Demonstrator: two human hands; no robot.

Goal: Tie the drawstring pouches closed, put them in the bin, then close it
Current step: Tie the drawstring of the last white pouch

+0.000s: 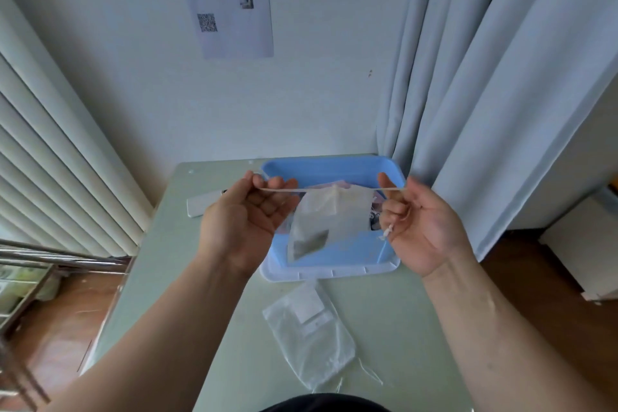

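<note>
a thin, see-through pouch (321, 224) is held up over the blue bin (334, 164). its string (284, 190) is pulled tight to both sides. one end is pinched by the left hand (245, 214) and the other end by the right hand (419, 227). the pouch looks very light and floppy, so it is best held by the string, not by the soft cloth. the string looks thin and could slip if not pinched hard. a second pouch (311, 341) is lying flat on the table (200, 328), near the bin.

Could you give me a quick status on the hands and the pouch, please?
Left hand and right hand pinch drawstring taut. Pouch hangs over open bin. Second pouch on table.
</note>
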